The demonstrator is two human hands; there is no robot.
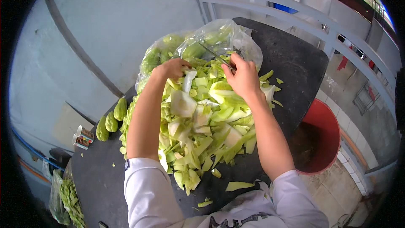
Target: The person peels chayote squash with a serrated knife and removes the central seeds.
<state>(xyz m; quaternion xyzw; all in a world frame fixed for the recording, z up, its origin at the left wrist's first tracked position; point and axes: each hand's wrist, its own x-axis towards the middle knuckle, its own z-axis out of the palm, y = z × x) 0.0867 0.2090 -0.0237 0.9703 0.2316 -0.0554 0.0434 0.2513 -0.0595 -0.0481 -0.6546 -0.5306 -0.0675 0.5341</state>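
Observation:
My right hand (243, 72) is closed around the handle of a knife (215, 54), its narrow blade pointing up and to the left. To its left, my left hand (173, 69) reaches into the far side of a large heap of cut green vegetable pieces and peelings (202, 114); its fingertips are partly hidden, and whether they grip anything does not show. A pale strip (189, 80) lies just below these fingers. Behind both hands, a clear plastic bag (221, 31) holds several whole green chayotes (193, 50).
Several chayotes (111, 122) and two printed cups (83, 136) stand at the left of the black table (291, 53). A red bucket (327, 139) is below its right edge, beside a pale railing (331, 38). Bagged greens (71, 201) are at lower left.

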